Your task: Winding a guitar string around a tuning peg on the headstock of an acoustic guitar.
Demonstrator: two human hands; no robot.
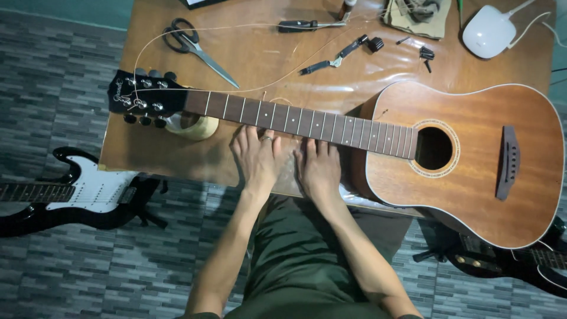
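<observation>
Guitar (466, 159) lies flat across the wooden table (260, 53), its neck propped on a tape roll (192, 125); left hand (258, 156) and right hand (319, 168) rest open, palms down, beside the neck, gripping nothing; the roll's hollow seems empty; scissors (198, 47) lie beyond.

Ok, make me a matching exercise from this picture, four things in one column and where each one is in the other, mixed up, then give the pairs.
Things:
1. scissors
2. roll of tape
3. white device
4. black and white electric guitar

Places:
A. on the floor, left of the table
B. under the acoustic guitar's neck, by its headstock
C. table's far right corner
D. on the table beyond the headstock

Pairs: 1-D, 2-B, 3-C, 4-A
</observation>
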